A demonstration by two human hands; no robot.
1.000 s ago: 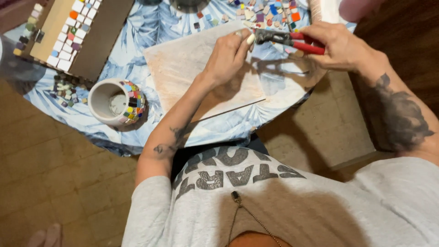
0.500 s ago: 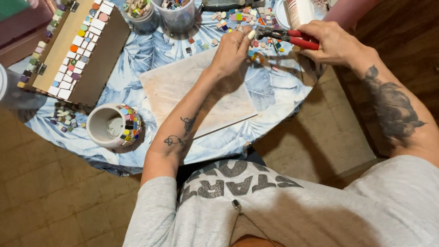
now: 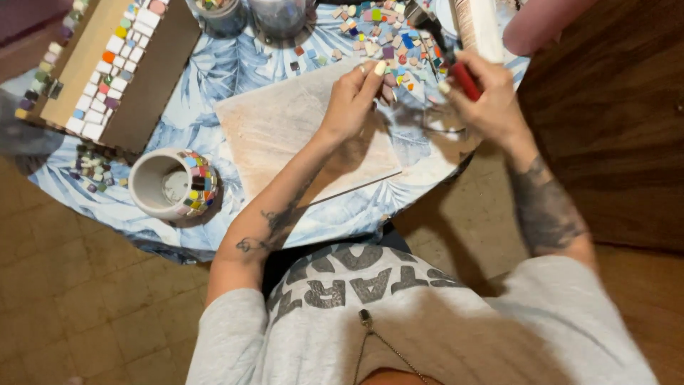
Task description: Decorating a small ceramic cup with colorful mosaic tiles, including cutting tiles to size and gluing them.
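Observation:
My right hand [image 3: 483,100] grips red-handled tile nippers [image 3: 456,60], whose dark jaws point up toward a scatter of small coloured mosaic tiles [image 3: 388,32]. My left hand [image 3: 355,96] is pinched shut just left of the nippers, over the far edge of a pale square board [image 3: 285,128]; whatever small piece it pinches is too small to make out. Both hands hover above the round table with its blue leaf-print cloth [image 3: 214,71].
A white cup partly covered in coloured tiles [image 3: 171,184] stands at the near left. A brown wooden box with rows of tiles [image 3: 107,64] lies at the far left, with loose tiles [image 3: 96,171] below it. Jars [image 3: 274,14] stand at the back. Brown tiled floor surrounds the table.
My right hand has swung the nippers from lying level to pointing upward and drawn apart from my left hand. My left hand has stayed near the board's far edge.

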